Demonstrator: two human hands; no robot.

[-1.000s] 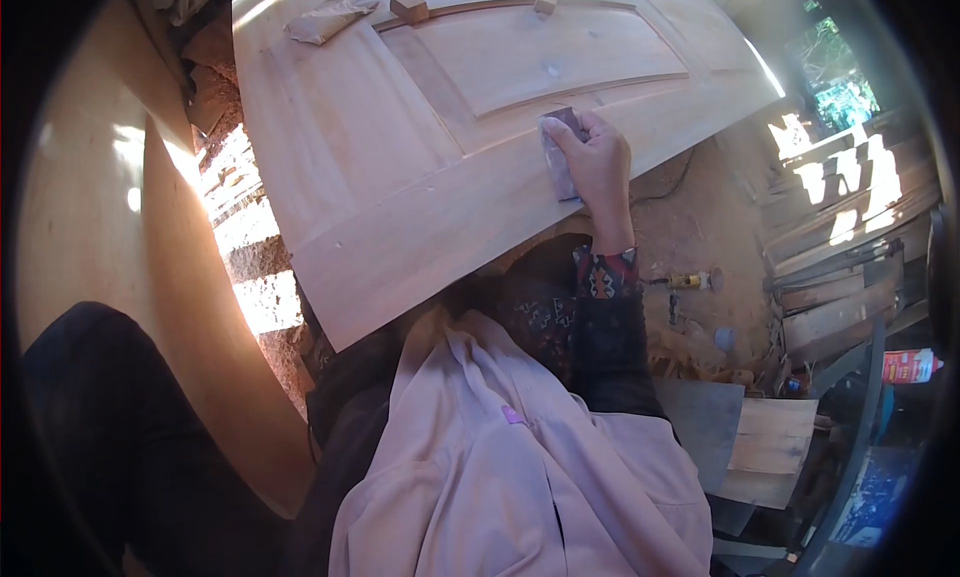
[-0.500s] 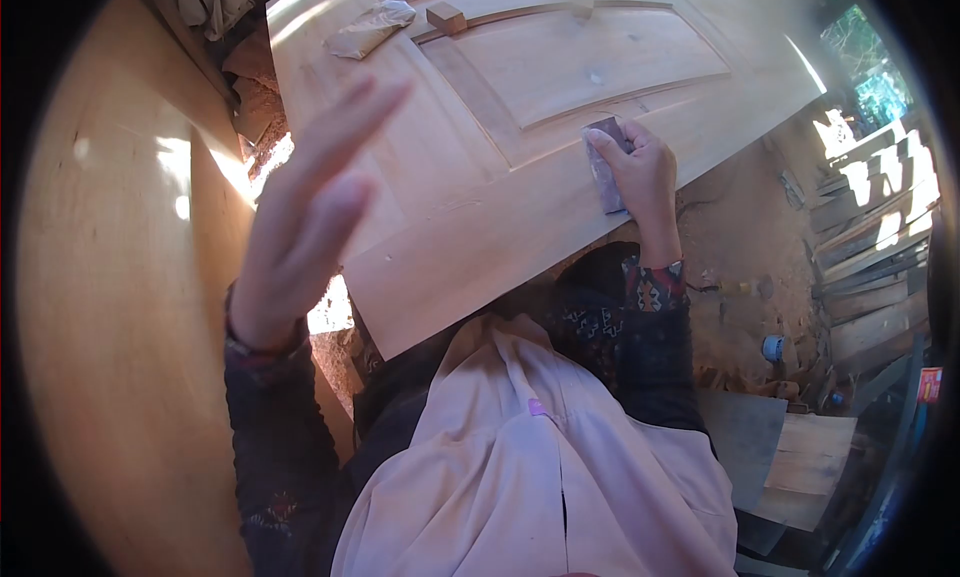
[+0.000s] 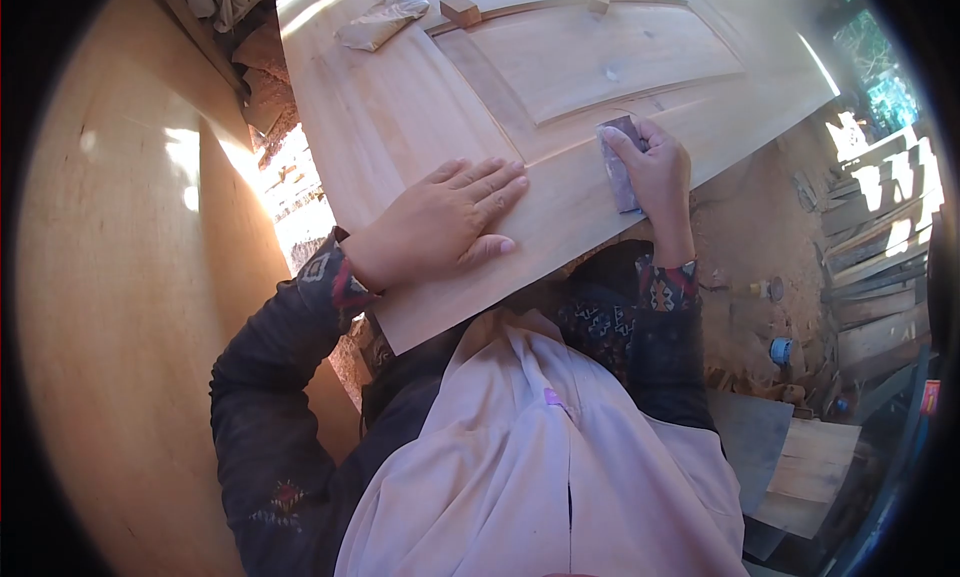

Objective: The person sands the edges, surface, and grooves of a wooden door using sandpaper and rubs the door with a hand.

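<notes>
A pale wooden panel door (image 3: pixel 370 107) lies in front of me, its near edge by my lap. My left hand (image 3: pixel 440 217) rests flat on its near left part, fingers spread, holding nothing. At the near edge, right of centre, my right hand (image 3: pixel 655 172) grips a sanding block (image 3: pixel 618 167) wrapped in greyish paper, which touches the wood. Farther up the door sit a small wooden block (image 3: pixel 460 12), a smaller block (image 3: pixel 599 6) and a crumpled piece of sandpaper (image 3: pixel 383 22).
A large smooth wooden board (image 3: pixel 110 277) stands on the left. Stacked wood strips (image 3: pixel 880 247) lie at the right. Flat sheets (image 3: pixel 810 462) and a blue-rimmed roll (image 3: pixel 780 352) are on the ground at the lower right. Grey cloth (image 3: pixel 222 2) is at the upper left.
My left hand has come into view from the left and come down flat on the door. My right hand still holds the sanding block. The whole view has shifted.
</notes>
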